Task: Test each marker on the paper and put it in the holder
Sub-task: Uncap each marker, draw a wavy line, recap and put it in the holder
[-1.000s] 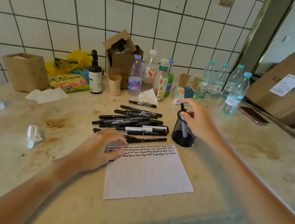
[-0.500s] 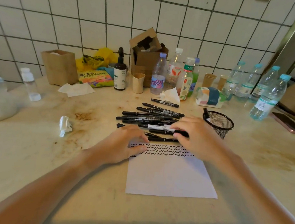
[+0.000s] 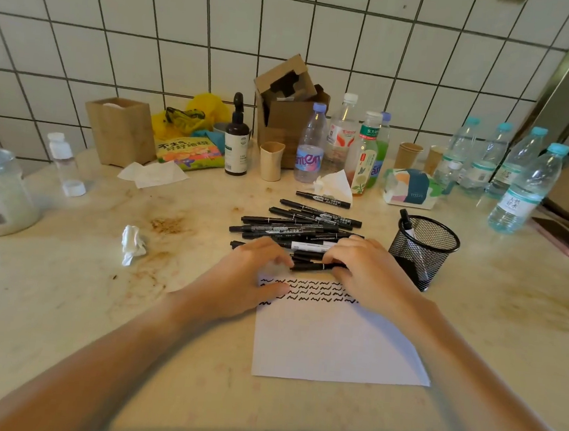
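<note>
**A:** Head view puts your paper point(image 3: 334, 343) low in the middle of the frame, its top rows already full of black squiggles. Why do you keep your left hand point(image 3: 246, 280) there?

**B:** You're resting it over the sheet's upper left corner, most likely so the page won't slide when you scribble. Its fingers reach toward the near end of the marker pile point(image 3: 295, 230), which sits just above the paper, close enough that each pick is a short reach.

**A:** And the holder point(image 3: 424, 248)?

**B:** You've got the black mesh cup standing upright just right of the pile, right of centre in the frame, beside your right hand point(image 3: 364, 274). One marker already stands in it, leaning on the left rim. That side suits a quick drop after each test.

**A:** What is the right hand doing?

**B:** Your fingers are curled down over the front marker point(image 3: 313, 266), the one lying across the pile's near edge, and they seem to pinch its right end. The left fingertips look to touch its other end, though I cannot tell whether they grip it or just steady it. Neither hand is spread wide.
</note>
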